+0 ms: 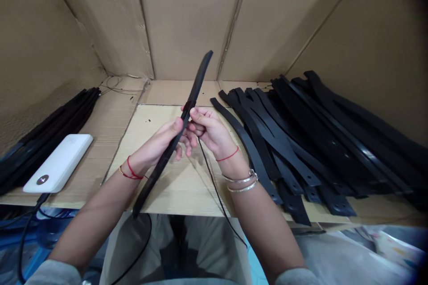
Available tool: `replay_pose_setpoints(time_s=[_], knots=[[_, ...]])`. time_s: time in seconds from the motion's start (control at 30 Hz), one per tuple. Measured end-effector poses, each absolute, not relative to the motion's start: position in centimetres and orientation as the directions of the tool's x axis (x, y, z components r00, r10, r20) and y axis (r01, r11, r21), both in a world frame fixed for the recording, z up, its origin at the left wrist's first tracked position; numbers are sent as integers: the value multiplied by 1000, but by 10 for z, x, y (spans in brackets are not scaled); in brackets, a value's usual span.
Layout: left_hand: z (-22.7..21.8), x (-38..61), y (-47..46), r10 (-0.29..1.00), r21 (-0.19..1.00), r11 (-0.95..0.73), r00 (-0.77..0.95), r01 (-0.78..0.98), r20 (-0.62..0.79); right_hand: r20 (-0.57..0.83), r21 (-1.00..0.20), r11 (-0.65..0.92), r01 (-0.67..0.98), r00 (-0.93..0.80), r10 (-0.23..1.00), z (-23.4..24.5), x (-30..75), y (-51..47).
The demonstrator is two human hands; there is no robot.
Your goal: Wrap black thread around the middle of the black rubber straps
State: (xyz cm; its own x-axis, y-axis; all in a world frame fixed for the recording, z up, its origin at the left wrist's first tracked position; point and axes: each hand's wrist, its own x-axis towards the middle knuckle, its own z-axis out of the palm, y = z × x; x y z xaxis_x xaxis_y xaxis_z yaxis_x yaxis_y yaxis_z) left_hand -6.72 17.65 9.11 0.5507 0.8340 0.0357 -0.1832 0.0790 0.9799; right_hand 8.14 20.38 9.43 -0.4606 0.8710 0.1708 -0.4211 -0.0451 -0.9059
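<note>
A long, slightly curved black strip is held up at a slant above the board, its far end pointing up and to the right. Around its lower middle, my left hand is closed, thumb on the near face and fingers behind. My right hand pinches at the strip's right edge, beside a dark band wound at its middle. From the right fingers a thin black cord runs down past the board's front edge. What lies between the fingertips is partly hidden.
Many similar black strips lie piled on the right, and a bundle of black strips rests on the left. A white power bank with a cable sits at left. Cardboard walls enclose the back and sides of the wooden board.
</note>
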Motion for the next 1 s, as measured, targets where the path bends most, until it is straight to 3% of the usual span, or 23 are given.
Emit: replay_pose_setpoints(time_s=[0.1,0.2,0.6,0.9,1.0], knots=[[92,-68,179,945,990,-142,299,8,133,150,-903,-27,-428,-374,915,95,82,208],[94,-69,179,963,975,-214,177,51,202,134,-902,-36,-430,-358,924,95,80,210],[101,-66,176,952,951,-81,260,-298,163,163,-914,15,-407,-333,929,97,74,203],[97,-68,175,899,901,57,415,-431,142,212,-882,-7,-471,-408,888,97,78,205],[97,-71,179,896,936,95,439,-339,68,214,-861,-1,-508,-364,907,97,79,205]])
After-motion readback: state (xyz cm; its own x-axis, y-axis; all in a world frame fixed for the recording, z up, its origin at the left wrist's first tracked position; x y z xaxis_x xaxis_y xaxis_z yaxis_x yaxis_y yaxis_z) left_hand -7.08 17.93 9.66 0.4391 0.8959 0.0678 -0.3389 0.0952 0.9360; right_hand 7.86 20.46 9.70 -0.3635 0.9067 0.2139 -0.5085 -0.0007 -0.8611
